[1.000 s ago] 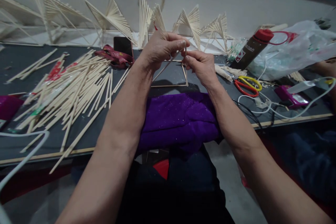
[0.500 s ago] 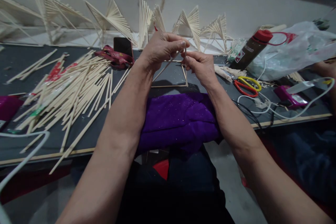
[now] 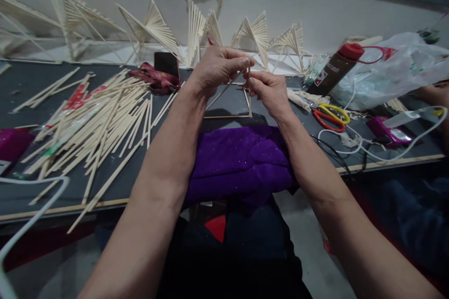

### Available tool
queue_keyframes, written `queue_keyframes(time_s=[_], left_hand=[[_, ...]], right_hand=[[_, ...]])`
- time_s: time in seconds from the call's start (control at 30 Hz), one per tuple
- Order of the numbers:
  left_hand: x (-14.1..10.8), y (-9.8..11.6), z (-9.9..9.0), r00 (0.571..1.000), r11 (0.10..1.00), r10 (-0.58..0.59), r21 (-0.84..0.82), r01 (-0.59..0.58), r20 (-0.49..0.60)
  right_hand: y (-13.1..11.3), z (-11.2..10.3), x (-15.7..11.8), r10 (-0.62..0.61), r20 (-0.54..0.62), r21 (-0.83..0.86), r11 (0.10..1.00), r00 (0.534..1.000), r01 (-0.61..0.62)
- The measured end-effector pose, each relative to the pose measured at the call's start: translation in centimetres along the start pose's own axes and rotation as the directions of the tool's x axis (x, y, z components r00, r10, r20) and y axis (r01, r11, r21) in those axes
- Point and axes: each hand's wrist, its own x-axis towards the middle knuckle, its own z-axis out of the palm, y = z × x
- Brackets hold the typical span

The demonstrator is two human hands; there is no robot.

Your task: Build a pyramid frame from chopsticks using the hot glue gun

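Note:
Over a frame of thin wooden sticks [image 3: 228, 117] on the dark table, my two hands meet at the tops of raised sticks. My left hand [image 3: 219, 67] is closed in a pinch at the upper end of a slanting wooden stick [image 3: 224, 89]. Just to the right and slightly lower, my right hand [image 3: 269, 88] pinches an upright wooden stick [image 3: 249, 72] close to the same joint. The fingers hide how the stick ends touch. A purple cloth [image 3: 242, 163] lies at the table edge between my forearms.
Loose wooden sticks [image 3: 105, 126] are heaped at left. Fan-shaped stick models [image 3: 157, 28] line the wall. A phone [image 3: 166, 65] and red lanyard [image 3: 154, 78] lie behind. At right are a bottle [image 3: 336, 70], scissors [image 3: 331, 117], cables, a plastic bag [image 3: 396, 70] and another person's hand [image 3: 433, 96].
Both hands keep nearly the same pinch at the stick tops. The whole view has shifted slightly, so everything sits a little lower in the picture.

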Motion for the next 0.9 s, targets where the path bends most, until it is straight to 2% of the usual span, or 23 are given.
queue_keyframes(time_s=[0.27, 0.57, 0.9], left_hand=[[-0.2, 0.4, 0.2, 1.0, 1.0, -0.004, 0.01, 0.004, -0.011], [0.4, -0.7, 0.0, 1.0, 0.999, 0.031, 0.011, -0.031, 0.003], [0.1, 0.0, 0.2, 1.0, 1.0, 0.013, 0.008, -0.013, 0.012]], right_hand=[[0.1, 0.0, -0.2, -0.016, 0.008, 0.02, 1.0, 1.0, 0.015], [0.3, -0.2, -0.1, -0.042, 0.025, -0.007, 0.999, 0.999, 0.042], [0.0, -0.3, -0.2, -0.038, 0.032, -0.038, 0.998, 0.999, 0.04]])
